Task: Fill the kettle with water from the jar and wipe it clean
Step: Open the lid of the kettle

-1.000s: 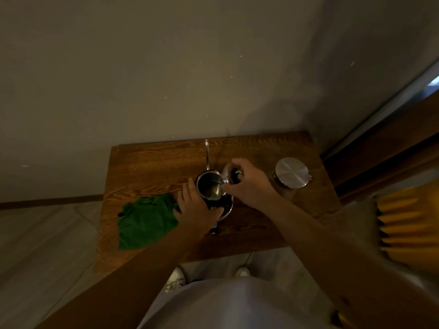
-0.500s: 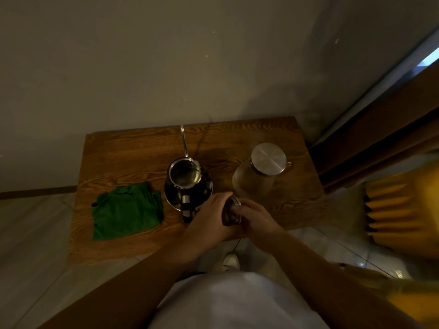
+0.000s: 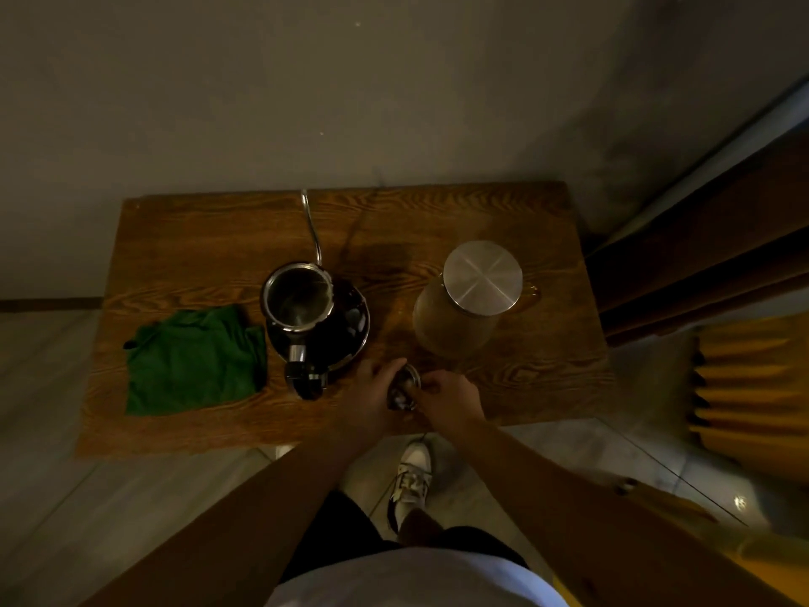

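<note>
A dark steel gooseneck kettle (image 3: 317,317) stands open-topped at the middle of the wooden table (image 3: 197,238), its thin spout pointing away and its handle toward me. The kettle's lid (image 3: 403,389) is near the front edge, right of the handle, held between my left hand (image 3: 372,394) and my right hand (image 3: 451,398). A glass jar (image 3: 459,317) with a round metal cap stands to the right of the kettle. A green cloth (image 3: 195,361) lies crumpled to the left of the kettle.
A grey wall runs behind the table. A dark wooden frame (image 3: 700,238) and a yellow pleated object (image 3: 753,383) are to the right. My shoe (image 3: 411,479) is on the tiled floor below the front edge.
The lid came off the kettle and travelled to the table's front edge. My left hand left the kettle body and joined my right hand on the lid.
</note>
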